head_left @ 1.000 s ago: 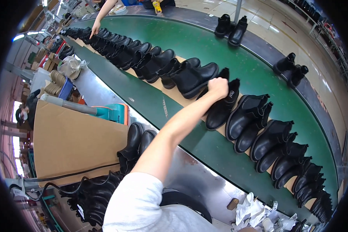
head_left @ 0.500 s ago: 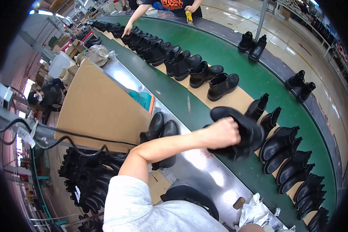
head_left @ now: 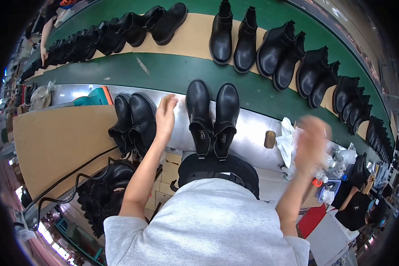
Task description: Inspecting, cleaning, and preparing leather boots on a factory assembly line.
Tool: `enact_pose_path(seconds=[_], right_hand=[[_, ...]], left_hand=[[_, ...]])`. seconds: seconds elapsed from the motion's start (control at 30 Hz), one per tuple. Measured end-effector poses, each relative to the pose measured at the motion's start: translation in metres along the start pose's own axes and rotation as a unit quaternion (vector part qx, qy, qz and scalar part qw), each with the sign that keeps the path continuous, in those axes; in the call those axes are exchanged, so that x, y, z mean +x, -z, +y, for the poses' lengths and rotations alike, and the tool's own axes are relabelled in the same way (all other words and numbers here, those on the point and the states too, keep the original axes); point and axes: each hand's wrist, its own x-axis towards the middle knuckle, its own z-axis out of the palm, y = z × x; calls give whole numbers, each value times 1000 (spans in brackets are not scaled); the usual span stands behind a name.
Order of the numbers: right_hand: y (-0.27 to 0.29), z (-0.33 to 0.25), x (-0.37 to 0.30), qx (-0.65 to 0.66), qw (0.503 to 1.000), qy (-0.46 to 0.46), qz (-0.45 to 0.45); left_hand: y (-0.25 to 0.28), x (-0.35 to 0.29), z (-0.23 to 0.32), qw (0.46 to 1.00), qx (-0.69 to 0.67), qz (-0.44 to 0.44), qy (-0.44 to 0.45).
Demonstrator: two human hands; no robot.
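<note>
A pair of black ankle boots, the left boot (head_left: 198,99) and the right boot (head_left: 227,106), stands side by side on the metal ledge before me, toes pointing away. My left hand (head_left: 166,117) is open and empty, with its fingers stretched up, between this pair and another pair of black boots (head_left: 142,113) further left. Apart from the boots, on the right, my right hand (head_left: 312,142) is smeared by motion near a crumpled white plastic bag (head_left: 286,142); its fingers cannot be made out.
Rows of black boots (head_left: 277,51) stand on brown board along the green conveyor belt (head_left: 173,73). A small brown block (head_left: 269,139) lies on the ledge. Left are a cardboard panel (head_left: 66,142) and a black cable (head_left: 75,170). Another person's arm (head_left: 44,42) reaches in far left.
My left hand held black footwear over the belt; now it is empty and nearer me. A pair of boots now stands on the ledge before me. The view has turned, and my right hand shows.
</note>
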Motion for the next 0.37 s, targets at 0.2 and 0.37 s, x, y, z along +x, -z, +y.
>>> enact_pose_path(seconds=[0.2, 0.37], right_hand=[[-168, 79, -68, 172, 843, -405, -309], [-154, 62, -50, 395, 743, -439, -316]], left_hand=[[-40, -9, -80, 909, -107, -153, 371], [-38, -30, -13, 975, -90, -158, 125]])
